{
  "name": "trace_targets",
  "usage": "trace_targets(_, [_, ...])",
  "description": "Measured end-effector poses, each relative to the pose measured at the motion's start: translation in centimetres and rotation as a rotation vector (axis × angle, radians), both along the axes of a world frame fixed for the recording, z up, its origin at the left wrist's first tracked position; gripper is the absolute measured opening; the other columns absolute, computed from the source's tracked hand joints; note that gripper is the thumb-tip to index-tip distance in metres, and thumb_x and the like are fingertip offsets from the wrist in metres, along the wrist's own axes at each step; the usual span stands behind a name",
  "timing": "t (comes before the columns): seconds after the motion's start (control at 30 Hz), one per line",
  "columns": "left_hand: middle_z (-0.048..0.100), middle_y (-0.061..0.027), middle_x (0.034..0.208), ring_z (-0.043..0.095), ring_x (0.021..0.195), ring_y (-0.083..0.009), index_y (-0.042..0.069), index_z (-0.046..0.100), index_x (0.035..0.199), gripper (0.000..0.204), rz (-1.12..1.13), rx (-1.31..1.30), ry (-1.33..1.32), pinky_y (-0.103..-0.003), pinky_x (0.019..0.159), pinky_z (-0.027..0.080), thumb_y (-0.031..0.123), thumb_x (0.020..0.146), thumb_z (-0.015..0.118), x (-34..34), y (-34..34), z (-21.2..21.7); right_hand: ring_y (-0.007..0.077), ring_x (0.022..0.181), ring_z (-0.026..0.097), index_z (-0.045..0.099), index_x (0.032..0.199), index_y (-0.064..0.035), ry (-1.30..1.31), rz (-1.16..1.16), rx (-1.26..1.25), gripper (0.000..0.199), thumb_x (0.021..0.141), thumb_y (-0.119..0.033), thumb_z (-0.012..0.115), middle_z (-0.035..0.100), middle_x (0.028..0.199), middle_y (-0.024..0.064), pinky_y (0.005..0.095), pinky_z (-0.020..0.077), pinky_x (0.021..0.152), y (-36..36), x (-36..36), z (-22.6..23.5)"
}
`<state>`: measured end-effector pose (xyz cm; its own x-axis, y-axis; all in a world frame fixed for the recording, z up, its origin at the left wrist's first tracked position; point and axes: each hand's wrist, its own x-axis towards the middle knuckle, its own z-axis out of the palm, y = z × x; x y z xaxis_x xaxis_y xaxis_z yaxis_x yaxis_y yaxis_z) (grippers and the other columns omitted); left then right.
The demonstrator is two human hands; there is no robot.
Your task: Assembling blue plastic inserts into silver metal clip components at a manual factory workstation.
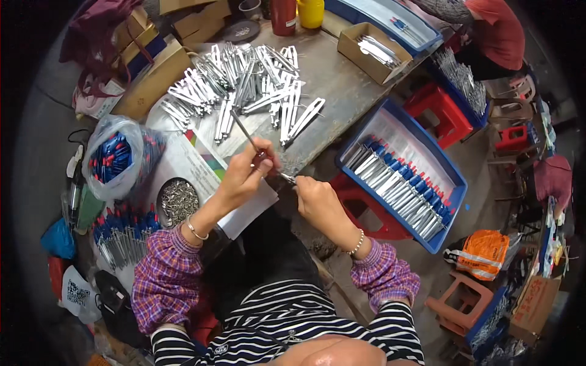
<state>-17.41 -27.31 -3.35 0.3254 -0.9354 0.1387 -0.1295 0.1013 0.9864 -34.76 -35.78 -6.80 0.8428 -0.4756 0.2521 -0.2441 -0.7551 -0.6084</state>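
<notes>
Over the table's near edge, my left hand (247, 171) is closed round a thin dark metal rod (244, 129) that points up and left. A dark red bit shows between the fingers. My right hand (317, 198) is closed on a slim silver metal piece (285, 177), mostly hidden by its fingers, whose end points at my left hand. Ahead lies a heap of silver metal pieces (244, 76), many with long narrow loops. Beside my left wrist, a round dish (160, 201) holds small metal parts. White paper (253, 210) lies under my left hand.
At right, a blue tray (452, 177) of silver pieces with blue and red ends sits on a red stool (387, 222). Left are a plastic bag (101, 183) of blue-red parts and more blue-ended pieces (125, 241). A cardboard box (366, 58) stands far right; another person (497, 30) is beyond.
</notes>
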Motion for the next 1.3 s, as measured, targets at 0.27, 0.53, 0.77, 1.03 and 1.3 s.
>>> trace_targets(0.27, [0.058,-0.0076,0.092,0.058,0.081,-0.0145,-0.001,0.049,0.104,0.013,-0.107,0.085,-0.207,-0.027,0.075,0.048,0.001,0.091,0.049,2.5,2.0,3.7,0.0391,0.063,0.057,0.049,0.077,0.0015,-0.137,0.010,0.107,0.012,0.083,-0.006,0.057,0.056,0.067,0.0205,0.0446,0.0434,0.052,-0.6,-0.3,-0.1])
trace_targets(0.53, [0.059,-0.0138,0.090,0.057,0.085,-0.0333,0.001,0.060,0.090,0.019,0.055,0.223,-1.090,-0.039,0.073,0.047,-0.004,0.073,0.056,8.2,7.2,4.1,0.0265,0.056,0.060,0.055,0.079,0.0018,-0.086,0.048,0.438,0.012,0.084,-0.008,0.055,0.059,0.062,0.0133,0.0326,0.0436,0.050,1.0,-3.0,0.5])
trace_targets(0.77, [0.058,-0.0112,0.085,0.055,0.086,-0.0315,0.002,0.060,0.085,0.018,0.087,0.236,-1.271,-0.038,0.074,0.045,-0.005,0.071,0.052,11.1,8.6,3.0,0.0195,0.051,0.057,0.056,0.079,0.0014,-0.029,0.036,0.511,0.013,0.085,-0.010,0.055,0.059,0.061,0.0102,0.0296,0.0419,0.048,3.0,-4.7,0.2])
trace_targets(1.03, [0.057,-0.0094,0.083,0.054,0.085,-0.0291,0.004,0.059,0.081,0.020,0.101,0.219,-1.360,-0.036,0.074,0.046,-0.007,0.067,0.052,12.5,9.9,1.7,0.0275,0.060,0.062,0.056,0.080,0.0007,0.036,0.090,0.538,0.012,0.085,-0.010,0.054,0.061,0.065,0.0137,0.0338,0.0456,0.053,4.4,-4.9,0.0])
trace_targets(1.3, [0.057,-0.0085,0.084,0.055,0.088,-0.0282,0.005,0.059,0.083,0.021,0.111,0.228,-1.362,-0.035,0.075,0.047,-0.007,0.066,0.053,13.0,9.8,1.6,0.0305,0.063,0.063,0.055,0.082,0.0011,0.101,0.111,0.587,0.011,0.085,-0.009,0.054,0.061,0.067,0.0152,0.0351,0.0473,0.056,4.4,-4.2,0.2])
